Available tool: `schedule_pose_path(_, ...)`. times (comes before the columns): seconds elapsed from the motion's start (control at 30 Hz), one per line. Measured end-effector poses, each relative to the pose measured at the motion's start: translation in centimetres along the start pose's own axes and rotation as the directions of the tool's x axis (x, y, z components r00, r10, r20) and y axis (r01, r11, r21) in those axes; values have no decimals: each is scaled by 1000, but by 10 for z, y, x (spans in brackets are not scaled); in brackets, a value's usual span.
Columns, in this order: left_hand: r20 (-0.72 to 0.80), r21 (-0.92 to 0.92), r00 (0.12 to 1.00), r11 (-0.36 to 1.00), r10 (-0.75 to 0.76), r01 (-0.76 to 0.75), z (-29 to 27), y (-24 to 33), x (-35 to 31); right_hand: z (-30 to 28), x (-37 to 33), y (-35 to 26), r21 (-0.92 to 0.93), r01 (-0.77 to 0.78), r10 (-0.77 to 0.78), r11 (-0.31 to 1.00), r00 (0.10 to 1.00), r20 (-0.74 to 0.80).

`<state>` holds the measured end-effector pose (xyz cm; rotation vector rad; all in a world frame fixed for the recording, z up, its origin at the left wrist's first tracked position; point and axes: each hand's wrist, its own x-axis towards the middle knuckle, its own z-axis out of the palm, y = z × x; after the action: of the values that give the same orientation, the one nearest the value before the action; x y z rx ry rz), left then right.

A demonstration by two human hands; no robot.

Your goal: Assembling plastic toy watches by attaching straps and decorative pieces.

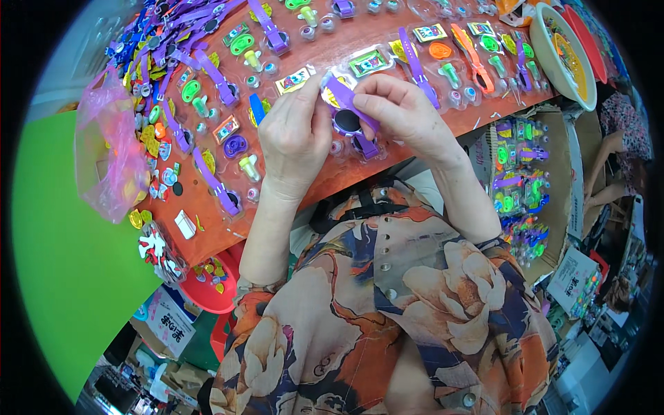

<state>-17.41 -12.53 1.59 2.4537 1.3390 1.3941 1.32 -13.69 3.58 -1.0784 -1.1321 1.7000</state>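
Note:
A purple toy wristwatch (pixel 347 122) with a round black face is held between my two hands over the table. My left hand (pixel 296 131) is closed, its fingertips pinched by the far end of the strap. On the other side, my right hand (pixel 404 114) pinches the strap between thumb and fingers. Beneath lies a clear plastic tray, partly hidden by the hands. A small yellow packet (pixel 294 81) and a green packet (pixel 369 63) lie just beyond. Near my left wrist are a blue strap (pixel 256 108) and a purple coiled toy (pixel 235 145).
Rows of clear trays with small toys cover the red table (pixel 200 232). Purple watches (pixel 173 31) are heaped at far left, above a pink plastic bag (pixel 111 152). A pale bowl (pixel 588 97) stands far right. Below it, a carton (pixel 553 238) holds filled trays; another person's arm (pixel 603 162) is beyond.

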Motion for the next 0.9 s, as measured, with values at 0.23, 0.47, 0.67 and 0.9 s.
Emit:
schedule_pose_path(0.23, 94, -113, 988, 984, -125, 135, 2, 4, -4, -2, 4, 11, -45, -26, 25, 999, 999, -21)
schedule_pose_path(0.47, 134, -283, 928, 884, -346, 371, 5, 7, -10, 4, 3, 18, 15, -20, 20, 1000, 999, -29)
schedule_pose_path(0.67, 240, -481, 845, 698, -478, 531, 12, -2, -19, 2, 3, 24, 57, -27, 27, 998, 1000, -3)
schedule_pose_path(0.9, 287, -391, 833, 736, -472, 552, 3, 5, -18, 5, 5, 19, 54, -37, 37, 998, 999, -3)
